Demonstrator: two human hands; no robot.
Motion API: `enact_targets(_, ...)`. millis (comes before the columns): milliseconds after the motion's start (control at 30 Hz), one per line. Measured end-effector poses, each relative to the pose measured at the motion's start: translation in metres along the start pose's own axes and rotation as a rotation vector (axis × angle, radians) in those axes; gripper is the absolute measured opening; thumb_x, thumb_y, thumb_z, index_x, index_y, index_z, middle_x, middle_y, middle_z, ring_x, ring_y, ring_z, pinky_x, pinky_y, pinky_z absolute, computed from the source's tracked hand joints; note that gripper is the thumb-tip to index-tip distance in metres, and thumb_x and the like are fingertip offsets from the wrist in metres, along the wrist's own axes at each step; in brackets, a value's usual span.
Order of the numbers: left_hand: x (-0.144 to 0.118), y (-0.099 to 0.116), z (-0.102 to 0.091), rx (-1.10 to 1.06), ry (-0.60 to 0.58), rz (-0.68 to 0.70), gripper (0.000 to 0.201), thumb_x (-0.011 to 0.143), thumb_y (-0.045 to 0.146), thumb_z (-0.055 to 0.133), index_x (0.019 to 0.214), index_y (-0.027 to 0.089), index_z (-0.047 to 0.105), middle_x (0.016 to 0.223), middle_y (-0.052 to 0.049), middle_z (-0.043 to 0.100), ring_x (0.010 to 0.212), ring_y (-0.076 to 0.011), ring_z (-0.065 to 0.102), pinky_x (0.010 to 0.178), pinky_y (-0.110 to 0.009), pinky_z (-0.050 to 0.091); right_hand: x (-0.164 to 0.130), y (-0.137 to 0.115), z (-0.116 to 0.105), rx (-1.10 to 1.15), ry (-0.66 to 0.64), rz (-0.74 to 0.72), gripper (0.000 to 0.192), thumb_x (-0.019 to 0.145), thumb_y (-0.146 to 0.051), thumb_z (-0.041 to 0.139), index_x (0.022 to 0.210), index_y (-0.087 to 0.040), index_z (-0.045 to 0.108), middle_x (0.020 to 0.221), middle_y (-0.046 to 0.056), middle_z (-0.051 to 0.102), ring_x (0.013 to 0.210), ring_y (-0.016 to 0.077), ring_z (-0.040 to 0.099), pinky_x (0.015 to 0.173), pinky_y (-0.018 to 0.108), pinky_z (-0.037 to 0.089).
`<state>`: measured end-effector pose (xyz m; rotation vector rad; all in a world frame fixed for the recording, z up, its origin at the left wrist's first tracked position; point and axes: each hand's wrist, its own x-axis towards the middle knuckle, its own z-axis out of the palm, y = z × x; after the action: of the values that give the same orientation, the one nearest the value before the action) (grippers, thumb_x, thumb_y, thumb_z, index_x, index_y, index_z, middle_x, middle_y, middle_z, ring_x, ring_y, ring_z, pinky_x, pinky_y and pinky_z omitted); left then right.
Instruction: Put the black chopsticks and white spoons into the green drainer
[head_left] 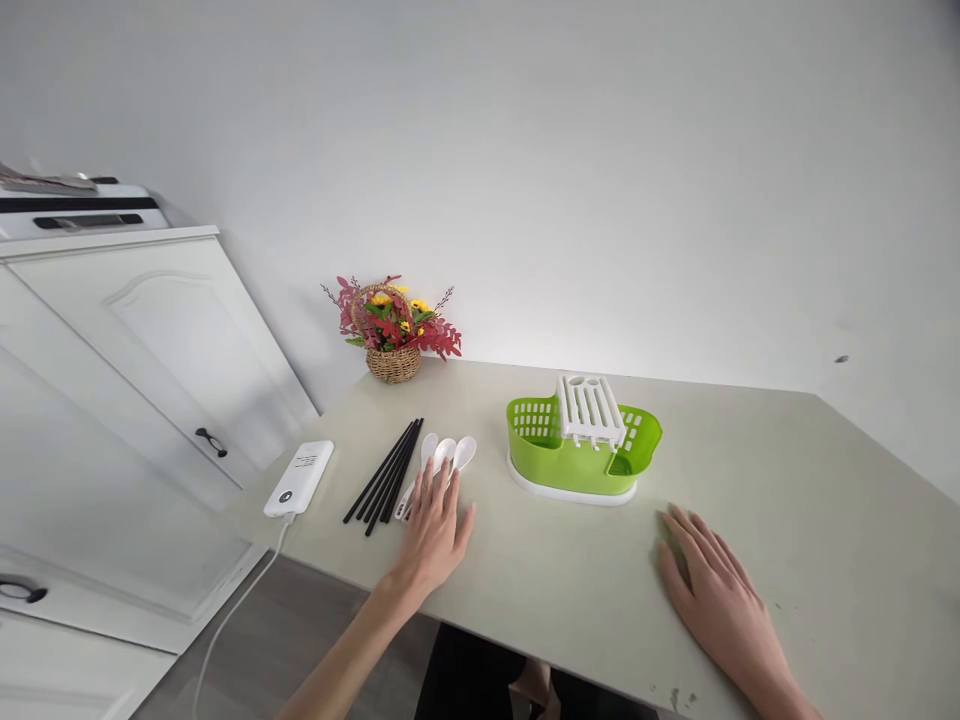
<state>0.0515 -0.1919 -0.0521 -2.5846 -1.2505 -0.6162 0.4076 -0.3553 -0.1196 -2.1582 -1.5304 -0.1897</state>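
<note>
My left hand (433, 525) reaches over three white spoons (465, 453), its fingers stretched out and covering part of their handles; whether it presses on them I cannot tell. Just left of the spoons lie several black chopsticks (388, 475) in a loose, slanting bundle. Flat on the tabletop to the right rests my right hand (716, 590), fingers extended, holding nothing. Between and beyond both hands stands a green utensil basket (570, 465) on a white base, with a white slotted rack (591, 410) across its middle.
A wicker basket of artificial flowers (394, 362) stands at the back left of the table (555, 580). A white power bank (300, 478) with a cable (244, 600) hanging over the edge lies at the left. White cabinets (150, 380) flank the table; a wall is behind.
</note>
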Motion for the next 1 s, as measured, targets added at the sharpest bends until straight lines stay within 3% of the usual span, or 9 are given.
enact_targets(167,0.029,0.030,-0.031,-0.117,0.033,0.069,0.070,0.106,0.041,0.046,0.165,0.023,0.014,0.172,-0.011,0.018,0.159,-0.0346,0.007,0.126,-0.059,0.029,0.000,0.000,0.002,0.003,0.014,-0.003,0.060,0.103,-0.048,0.029,0.151,-0.018,0.049,0.159,0.006,0.049,0.152,0.0260,0.036,0.127,0.048,0.027)
enact_targets(367,0.094,0.104,-0.077,-0.311,0.235,0.187,0.061,0.107,0.037,0.044,0.161,0.025,0.020,0.170,-0.010,0.026,0.160,-0.0298,0.011,0.128,-0.059,0.026,0.002,-0.002,0.003,0.010,0.026,0.011,0.058,0.103,-0.046,0.029,0.149,-0.017,0.052,0.158,0.007,0.050,0.151,0.0253,0.037,0.127,0.047,0.027)
enact_targets(467,0.122,0.133,-0.076,-0.278,0.226,0.237,0.062,0.106,0.042,0.044,0.160,0.020,0.023,0.169,-0.013,0.028,0.160,-0.0303,0.009,0.129,-0.058,0.024,0.003,-0.003,0.004,0.019,0.043,0.004,0.058,0.103,-0.044,0.029,0.148,-0.016,0.052,0.158,0.007,0.051,0.151,0.0251,0.038,0.127,0.047,0.028)
enact_targets(567,0.142,0.146,-0.059,-0.198,0.196,0.263,0.064,0.104,0.047,0.045,0.157,0.015,0.029,0.165,-0.017,0.036,0.159,-0.0327,0.016,0.128,-0.057,0.026,0.004,-0.004,0.005,0.027,0.060,-0.005,0.059,0.104,-0.044,0.028,0.148,-0.015,0.053,0.157,0.008,0.052,0.151,0.0256,0.038,0.127,0.047,0.029)
enact_targets(767,0.173,0.130,-0.036,-0.114,0.220,0.294,0.052,0.103,0.047,0.047,0.148,0.022,0.047,0.155,-0.012,0.052,0.151,-0.0325,0.038,0.124,-0.057,0.032,0.006,-0.005,0.002,0.025,0.050,-0.005,0.060,0.104,-0.045,0.027,0.148,-0.013,0.054,0.157,0.008,0.052,0.151,0.0254,0.038,0.126,0.047,0.029)
enact_targets(1000,0.212,0.065,-0.032,-0.128,0.218,0.286,0.040,0.098,0.045,0.055,0.131,0.022,0.058,0.148,-0.009,0.060,0.143,-0.0299,0.048,0.113,-0.049,0.046,0.004,-0.003,0.007,0.018,0.042,0.007,0.060,0.104,-0.047,0.028,0.149,-0.015,0.053,0.159,0.005,0.050,0.152,0.0250,0.037,0.127,0.047,0.028)
